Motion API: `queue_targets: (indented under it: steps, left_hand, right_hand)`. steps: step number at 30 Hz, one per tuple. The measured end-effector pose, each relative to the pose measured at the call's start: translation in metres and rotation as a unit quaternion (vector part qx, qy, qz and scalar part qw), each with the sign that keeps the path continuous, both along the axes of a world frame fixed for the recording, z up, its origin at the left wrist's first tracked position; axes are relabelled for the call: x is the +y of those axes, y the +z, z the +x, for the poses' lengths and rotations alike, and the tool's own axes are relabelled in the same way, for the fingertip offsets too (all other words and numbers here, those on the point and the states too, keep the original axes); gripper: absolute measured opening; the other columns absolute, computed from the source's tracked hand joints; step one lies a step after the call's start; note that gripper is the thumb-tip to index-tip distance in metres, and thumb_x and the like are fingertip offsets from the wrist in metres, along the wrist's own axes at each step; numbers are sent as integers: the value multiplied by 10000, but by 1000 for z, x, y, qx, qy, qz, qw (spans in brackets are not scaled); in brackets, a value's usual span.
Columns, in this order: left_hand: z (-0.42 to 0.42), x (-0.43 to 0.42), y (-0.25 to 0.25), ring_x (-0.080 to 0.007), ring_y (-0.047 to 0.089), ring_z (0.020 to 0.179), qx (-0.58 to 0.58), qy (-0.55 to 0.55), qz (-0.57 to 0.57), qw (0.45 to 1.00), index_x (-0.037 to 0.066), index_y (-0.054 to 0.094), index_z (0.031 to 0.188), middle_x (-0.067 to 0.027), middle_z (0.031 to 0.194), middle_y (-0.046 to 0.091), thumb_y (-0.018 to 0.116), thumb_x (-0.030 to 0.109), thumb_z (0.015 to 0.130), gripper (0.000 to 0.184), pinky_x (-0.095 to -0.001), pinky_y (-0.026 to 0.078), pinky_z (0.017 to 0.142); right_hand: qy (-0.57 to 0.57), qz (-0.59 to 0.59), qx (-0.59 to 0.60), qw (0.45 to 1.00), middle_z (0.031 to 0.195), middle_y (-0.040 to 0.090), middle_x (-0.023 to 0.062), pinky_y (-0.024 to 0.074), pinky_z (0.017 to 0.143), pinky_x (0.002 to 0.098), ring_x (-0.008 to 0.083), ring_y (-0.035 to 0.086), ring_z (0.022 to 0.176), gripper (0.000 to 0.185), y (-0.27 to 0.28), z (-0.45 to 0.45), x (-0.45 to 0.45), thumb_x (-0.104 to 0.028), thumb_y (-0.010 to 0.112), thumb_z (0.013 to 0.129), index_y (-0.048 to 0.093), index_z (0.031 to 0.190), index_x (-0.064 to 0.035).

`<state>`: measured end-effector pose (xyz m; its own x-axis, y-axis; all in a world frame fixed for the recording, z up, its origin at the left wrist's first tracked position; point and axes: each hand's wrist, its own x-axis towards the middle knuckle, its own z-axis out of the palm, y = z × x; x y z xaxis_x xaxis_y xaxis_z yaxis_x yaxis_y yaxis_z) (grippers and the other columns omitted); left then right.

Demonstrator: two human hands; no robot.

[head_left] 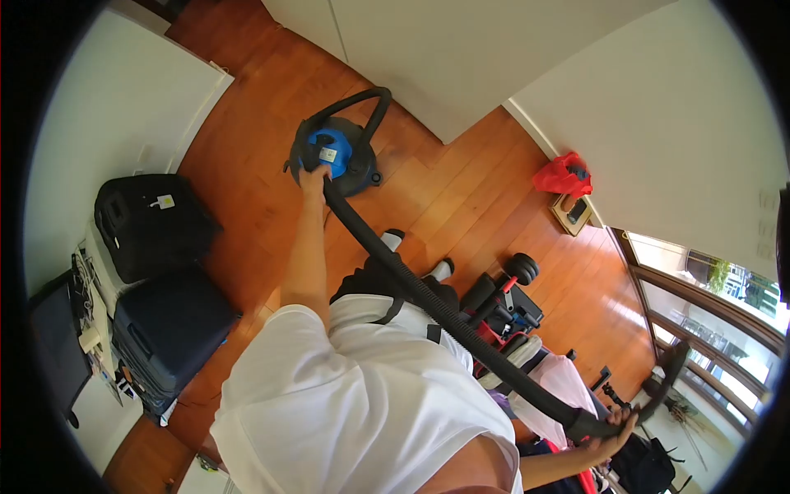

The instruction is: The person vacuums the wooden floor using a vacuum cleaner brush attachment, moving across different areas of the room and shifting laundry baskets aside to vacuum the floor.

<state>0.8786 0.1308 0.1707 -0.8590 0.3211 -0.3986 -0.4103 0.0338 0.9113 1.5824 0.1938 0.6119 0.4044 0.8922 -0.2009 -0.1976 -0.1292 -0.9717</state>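
Observation:
A blue and black vacuum cleaner (336,153) is at upper middle, past my feet. My left hand (313,179) is closed at its near side, apparently round its handle; the hand partly hides the grip. From beside that hand a long black ribbed hose (448,313) runs diagonally across my body. Another part of the hose loops above the cleaner. At lower right my right hand (613,434) is wrapped round the hose's stiff end. Beyond it a curved dark tube (668,375) rises towards the windows.
Two dark suitcases (169,329) stand on the left beside a monitor (59,342). A dumbbell (522,268) and black-and-red gear (498,309) lie to my right. A red bag (566,174) sits by the white wall. A cabinet (448,58) juts out ahead.

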Motion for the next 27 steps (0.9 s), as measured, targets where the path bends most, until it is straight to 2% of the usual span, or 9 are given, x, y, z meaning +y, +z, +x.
queue_targets:
  steps: [3,7,9,11,12,15,17,24,27]
  left_hand:
    - [-20,32,43,-138,558,604,50,-80,-8,995,-38,525,1076,-61,758,581,709,-3,716,406,-271,473,581]
    - [17,73,129,-128,600,735,172,-119,-94,973,-4,440,1353,-63,889,616,738,56,727,696,-275,494,671]
    - [34,84,143,-211,651,861,196,-176,-134,956,28,425,1397,-132,1011,648,755,151,715,767,-321,511,761]
    - [63,97,163,-322,648,994,323,-211,-210,898,28,431,1388,-204,1099,649,768,246,679,815,-377,496,861]
    - [76,105,169,-300,619,1079,346,-255,-230,873,17,403,1423,-181,1157,640,762,295,687,864,-334,461,932]
    - [130,133,211,-354,614,1074,330,-371,-235,836,73,463,1371,-215,1174,631,725,249,659,779,-410,485,889]
    - [150,155,176,-369,633,1004,387,-415,-218,794,74,495,1318,-195,1077,656,711,212,647,718,-434,492,841]
    - [254,157,171,-310,666,922,230,-632,-342,656,130,456,1415,-167,992,689,759,177,642,831,-442,521,713]
    - [278,129,127,-282,677,879,218,-678,-390,583,190,518,1366,-116,935,706,761,176,653,753,-432,526,712]
  right_hand:
    - [41,-89,-39,994,790,531,7,429,538,213,78,493,623,344,-55,26,53,-202,630,951,533,1240,-42]
    - [91,-173,0,981,784,552,23,476,516,222,100,528,602,276,-140,51,129,-185,651,928,546,1150,-59]
    - [112,-209,18,971,783,553,43,526,538,248,129,551,618,210,-179,61,167,-158,639,916,526,1057,-50]
    - [141,-263,37,954,774,552,50,530,529,255,142,558,622,189,-228,84,207,-135,625,903,526,1022,-28]
    - [156,-280,38,946,763,551,51,530,528,256,145,561,626,177,-242,87,225,-130,624,898,530,1008,-27]
    - [240,-335,36,910,703,551,50,541,581,272,156,574,633,126,-264,61,264,-117,635,892,541,912,-35]
    - [306,-355,-3,883,694,555,53,547,617,323,174,571,628,113,-300,60,292,-100,640,885,546,890,-38]
    - [399,-429,-37,809,720,584,106,579,699,439,244,616,661,101,-349,-15,298,-84,638,865,568,886,-15]
    - [424,-458,-28,781,707,607,123,586,665,435,260,619,624,125,-379,-33,294,-81,670,837,575,883,-13]
